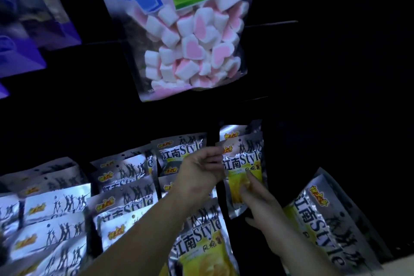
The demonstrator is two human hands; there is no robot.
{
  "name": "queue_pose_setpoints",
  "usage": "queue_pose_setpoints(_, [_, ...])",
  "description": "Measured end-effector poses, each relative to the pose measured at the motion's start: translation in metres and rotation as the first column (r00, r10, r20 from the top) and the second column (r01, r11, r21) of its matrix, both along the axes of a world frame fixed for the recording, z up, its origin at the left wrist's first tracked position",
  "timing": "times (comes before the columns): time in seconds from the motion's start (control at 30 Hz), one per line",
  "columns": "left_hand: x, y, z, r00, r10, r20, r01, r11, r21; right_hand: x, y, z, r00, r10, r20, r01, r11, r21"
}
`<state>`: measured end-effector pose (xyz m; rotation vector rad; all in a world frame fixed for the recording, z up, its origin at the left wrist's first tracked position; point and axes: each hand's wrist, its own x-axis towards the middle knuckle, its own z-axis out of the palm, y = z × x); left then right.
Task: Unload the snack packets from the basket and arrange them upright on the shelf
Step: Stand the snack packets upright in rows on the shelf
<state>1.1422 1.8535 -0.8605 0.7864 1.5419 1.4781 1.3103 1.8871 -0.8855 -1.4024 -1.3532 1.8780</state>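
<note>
Just right of the frame's centre, both hands hold one silver foil snack packet with a yellow panel and dark print (pixel 245 159), standing upright against the dark shelf (pixel 336 74). The left hand (pixel 201 169) has its fingers curled round the packet's left edge. The right hand (pixel 257 197) lays its fingers on the yellow front, thumb under the bottom edge, gripping it there. Rows of matching silver packets (pixel 125 177) fill the lower left, another (pixel 201 242) lies below the hands, and one (pixel 324 219) leans tilted at lower right. Above hangs a clear bag of pink-and-white heart marshmallows (pixel 192 45); blurred purple packets (pixel 22 47) sit upper left.
</note>
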Motion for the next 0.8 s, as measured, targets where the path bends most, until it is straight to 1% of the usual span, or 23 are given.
queue_pose_setpoints(0.1, [0.008,-0.014,-0.008,0.998,-0.059,0.034,0.06,0.997,-0.047,0.005,-0.005,0.007,0.999,-0.037,0.004,0.036,0.995,0.093])
queue_pose_setpoints(0.2, [0.016,-0.021,-0.014,0.993,-0.087,0.083,0.091,0.995,-0.044,0.018,-0.011,0.01,0.994,-0.085,0.063,0.071,0.977,0.2])
queue_pose_setpoints(0.27, [0.023,-0.024,-0.017,0.989,-0.121,0.086,0.13,0.987,-0.099,0.032,-0.015,0.011,0.982,-0.155,0.104,0.129,0.966,0.222])
queue_pose_setpoints(0.33, [0.035,-0.031,-0.021,0.958,-0.283,0.052,0.287,0.954,-0.087,0.053,-0.024,0.019,0.974,-0.189,0.128,0.156,0.96,0.231])
queue_pose_setpoints(0.37, [0.045,-0.033,-0.022,0.944,-0.326,-0.044,0.322,0.944,-0.074,0.066,-0.03,0.025,0.973,-0.186,0.135,0.151,0.96,0.234])
queue_pose_setpoints(0.4, [0.055,-0.037,-0.024,0.926,-0.348,-0.144,0.338,0.937,-0.091,0.08,-0.036,0.03,0.972,-0.18,0.15,0.14,0.959,0.245])
queue_pose_setpoints(0.43, [0.065,-0.04,-0.034,0.901,-0.36,-0.243,0.33,0.931,-0.155,0.093,-0.043,0.034,0.968,-0.183,0.172,0.132,0.954,0.269])
queue_pose_setpoints(0.47, [0.077,-0.042,-0.04,0.912,-0.336,-0.233,0.3,0.937,-0.177,0.107,-0.05,0.037,0.961,-0.2,0.19,0.137,0.944,0.3])
queue_pose_setpoints(0.5, [0.089,-0.043,-0.043,0.911,-0.323,-0.256,0.276,0.939,-0.203,0.12,-0.055,0.04,0.953,-0.233,0.192,0.162,0.931,0.326])
queue_pose_setpoints(0.53, [0.099,-0.044,-0.048,0.883,-0.361,-0.299,0.303,0.926,-0.225,0.132,-0.059,0.041,0.946,-0.266,0.187,0.191,0.92,0.342])
queue_pose_setpoints(0.6, [0.116,-0.044,-0.051,0.841,-0.44,-0.316,0.359,0.89,-0.282,0.151,-0.065,0.042,0.928,-0.322,0.19,0.235,0.898,0.373])
queue_pose_setpoints(0.67, [0.128,-0.038,-0.052,0.832,-0.45,-0.326,0.362,0.884,-0.296,0.166,-0.068,0.039,0.908,-0.32,0.272,0.185,0.886,0.425])
queue_pose_setpoints(0.73, [0.138,-0.028,-0.041,0.801,-0.444,-0.402,0.345,0.891,-0.296,0.175,-0.069,0.032,0.878,-0.292,0.378,0.09,0.878,0.469])
queue_pose_setpoints(0.8, [0.144,-0.011,-0.025,0.789,-0.466,-0.401,0.355,0.877,-0.322,0.178,-0.07,0.026,0.864,-0.271,0.424,0.03,0.869,0.494])
